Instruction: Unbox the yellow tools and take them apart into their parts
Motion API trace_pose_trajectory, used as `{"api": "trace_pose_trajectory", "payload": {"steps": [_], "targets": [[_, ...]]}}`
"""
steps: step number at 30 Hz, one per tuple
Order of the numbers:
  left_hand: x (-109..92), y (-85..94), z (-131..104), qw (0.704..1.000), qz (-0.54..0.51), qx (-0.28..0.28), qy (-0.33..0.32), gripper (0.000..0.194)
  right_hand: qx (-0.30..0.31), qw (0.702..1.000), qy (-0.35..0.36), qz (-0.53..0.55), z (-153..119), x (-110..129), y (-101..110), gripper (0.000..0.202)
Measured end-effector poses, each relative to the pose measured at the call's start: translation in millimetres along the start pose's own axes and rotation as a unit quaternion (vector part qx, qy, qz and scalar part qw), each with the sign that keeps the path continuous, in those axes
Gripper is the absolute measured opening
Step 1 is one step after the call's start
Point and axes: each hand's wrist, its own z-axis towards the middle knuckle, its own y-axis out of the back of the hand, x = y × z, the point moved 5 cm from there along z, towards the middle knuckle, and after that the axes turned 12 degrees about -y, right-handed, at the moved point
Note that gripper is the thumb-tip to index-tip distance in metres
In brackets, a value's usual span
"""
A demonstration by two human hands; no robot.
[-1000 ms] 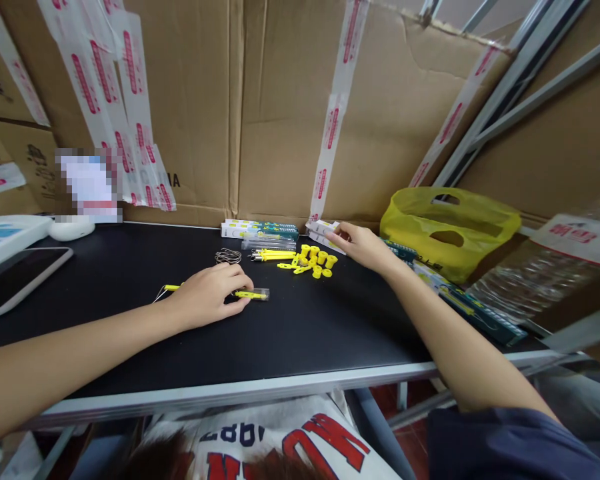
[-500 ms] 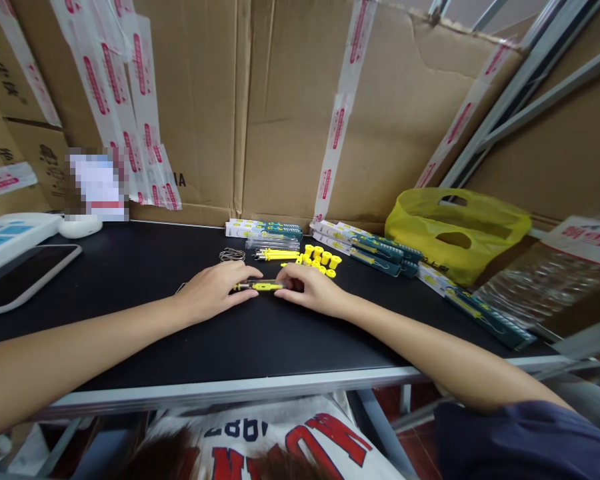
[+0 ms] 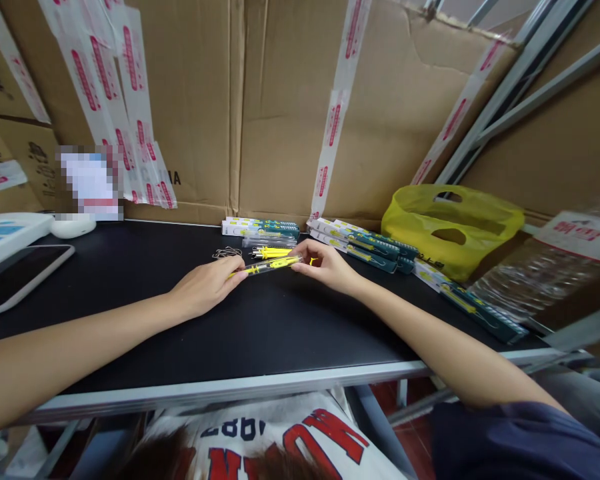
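Observation:
Between my two hands a clear plastic tube with yellow parts inside (image 3: 270, 265) is held above the black table, tilted up toward the right. My left hand (image 3: 207, 283) pinches its left end between thumb and fingers. At the other end, the thumb and fingers of my right hand (image 3: 327, 267) are closed on the tip. Just behind the tube lie several yellow rods with metal ends (image 3: 273, 253), and a small bundle of bent metal wires (image 3: 227, 253) sits behind my left hand. My right hand hides most of the small yellow pieces beside the rods.
Clear empty tubes (image 3: 270, 239) and printed boxes (image 3: 260, 227) are at the back of the table (image 3: 290, 333). More boxes (image 3: 365, 245) lie to the right, by a yellow plastic bag (image 3: 450, 230) and a large clear bottle (image 3: 545, 267). A phone (image 3: 23, 280) is at the left.
My hands have raised the tube's right end, which was level before. My right hand has moved slightly up and right, now covering the small yellow pieces. The view has shifted slightly.

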Motion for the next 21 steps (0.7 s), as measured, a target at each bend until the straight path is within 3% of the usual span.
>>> {"api": "trace_pose_trajectory", "payload": {"steps": [11, 21], "targets": [[-3.0, 8.3, -0.1, 0.999, -0.025, -0.019, 0.017, 0.038, 0.051, 0.989, -0.051, 0.133, 1.6, 0.2, -2.5, 0.038], [-0.6, 5.5, -0.4, 0.998, -0.055, -0.03, 0.026, 0.036, 0.055, 0.983, -0.071, 0.161, 2.0, 0.1, -1.4, 0.037]]}}
